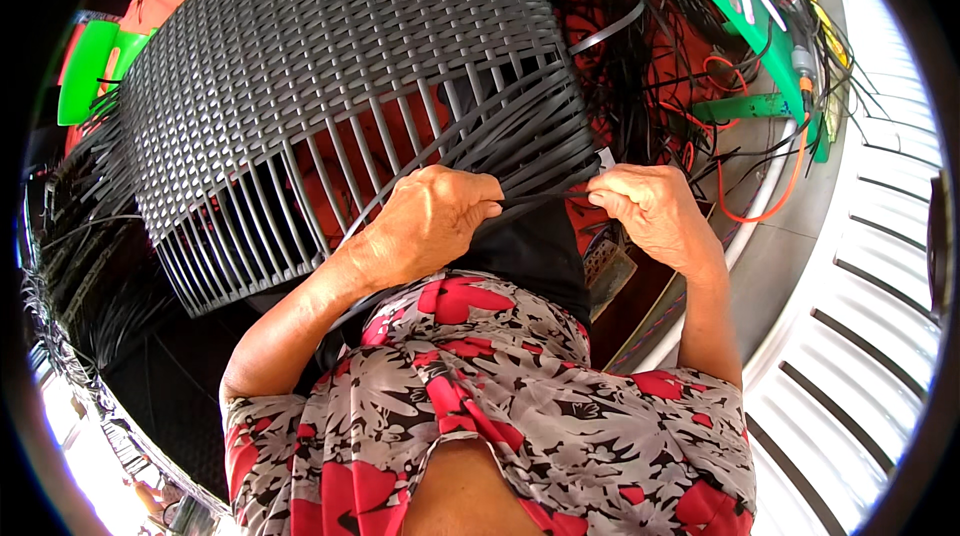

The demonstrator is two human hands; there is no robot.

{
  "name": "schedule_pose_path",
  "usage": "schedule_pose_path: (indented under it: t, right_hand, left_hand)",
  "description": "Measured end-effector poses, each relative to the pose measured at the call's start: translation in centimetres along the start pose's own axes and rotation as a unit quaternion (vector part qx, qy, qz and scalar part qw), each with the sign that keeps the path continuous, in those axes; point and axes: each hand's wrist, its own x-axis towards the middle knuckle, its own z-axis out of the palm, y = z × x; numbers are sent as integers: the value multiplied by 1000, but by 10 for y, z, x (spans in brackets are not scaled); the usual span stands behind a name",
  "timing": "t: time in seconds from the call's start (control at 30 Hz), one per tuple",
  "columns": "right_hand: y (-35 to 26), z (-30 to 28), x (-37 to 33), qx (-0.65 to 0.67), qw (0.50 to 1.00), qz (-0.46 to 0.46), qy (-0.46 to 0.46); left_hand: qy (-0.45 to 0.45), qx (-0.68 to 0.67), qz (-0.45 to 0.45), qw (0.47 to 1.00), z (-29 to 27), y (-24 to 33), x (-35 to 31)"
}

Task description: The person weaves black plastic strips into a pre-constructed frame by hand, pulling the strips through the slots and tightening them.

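A thin black plastic strip (pixel 545 199) runs level between my two hands. My left hand (pixel 436 211) is closed on one part of it, thumb against the bent fingers. Thumb and fingertips of my right hand (pixel 645 204) pinch it farther right. Beyond my hands lies a dark grey woven panel (pixel 340 26), densely woven at the far part, with bare parallel ribs (pixel 262 236) along its near edge. A bundle of loose black strips (pixel 530 121) lies over the panel's right side, just beyond my hands. My left fingers hide some strip ends.
Tangled black strips (pixel 625 66) hang at the right over red cloth. A green plastic piece (pixel 90 73) stands at the far left, a green frame (pixel 740 108) at the right. An orange cable (pixel 775 204) loops beside a white slatted surface (pixel 845 356).
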Motion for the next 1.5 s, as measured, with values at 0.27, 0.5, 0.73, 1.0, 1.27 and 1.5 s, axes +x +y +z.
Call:
schedule_pose_path:
  t: [0.27,0.5,0.73,1.0,1.27,1.5]
  right_hand:
    - [-15,56,15,82,987,-109,83]
    - [1,-10,33,138,975,-23,170]
    - [31,-12,81,-18,959,2,283]
    - [46,-9,101,-158,961,-19,225]
    - [62,-10,119,-70,986,1,149]
    - [57,-12,106,-124,965,-33,227]
  left_hand:
    - [20,-71,-22,997,30,-2,5]
    - [300,165,118,932,-1,-33,47]
    - [225,260,144,928,11,-59,112]
    - [157,349,123,916,27,-71,122]
    - [244,249,71,935,40,-71,132]
    - [238,277,42,930,45,-68,132]
